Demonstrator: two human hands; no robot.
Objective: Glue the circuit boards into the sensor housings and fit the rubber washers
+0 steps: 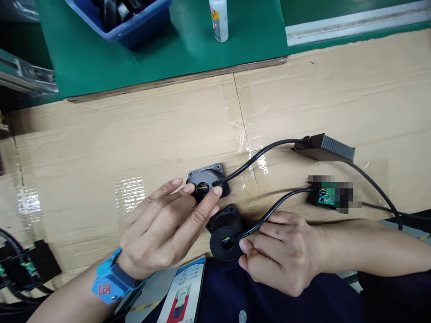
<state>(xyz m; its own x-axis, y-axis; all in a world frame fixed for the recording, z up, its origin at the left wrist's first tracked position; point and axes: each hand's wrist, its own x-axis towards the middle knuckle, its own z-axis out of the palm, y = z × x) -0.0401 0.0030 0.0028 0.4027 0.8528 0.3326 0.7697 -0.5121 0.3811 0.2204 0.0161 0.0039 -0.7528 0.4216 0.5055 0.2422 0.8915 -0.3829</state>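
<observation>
Here, a person's two bare hands work over a cardboard-covered desk (168, 121), seen from above. The left hand (168, 224), wearing a blue wrist strap (116, 282), reaches in from the near left; its grip straddles the round face of the far housing (206, 176), fingertips touching opposite sides of the disc. The right hand (286, 251) comes from the right, its grip pinching the right rim of the near housing (226, 229) between thumb and bent finger. Both black housings lie at the middle of the desk, one just beyond the other, each with coloured wires showing through a hole in its face. The far cable (261, 154) runs right from the far housing to a ribbed dark block (323, 148); the near cable (276, 204) passes beside the right hand towards a block with a green circuit board (323, 197), partly pixelated. The step in hand appears to be positioning or steadying the two discs by their edges. The next move seems to call for light, even fingertip pressure, without tugging cables or trapping wires. Beyond, on a green surface, stand a blue bin (116, 37) and a white bottle (220, 22).
</observation>
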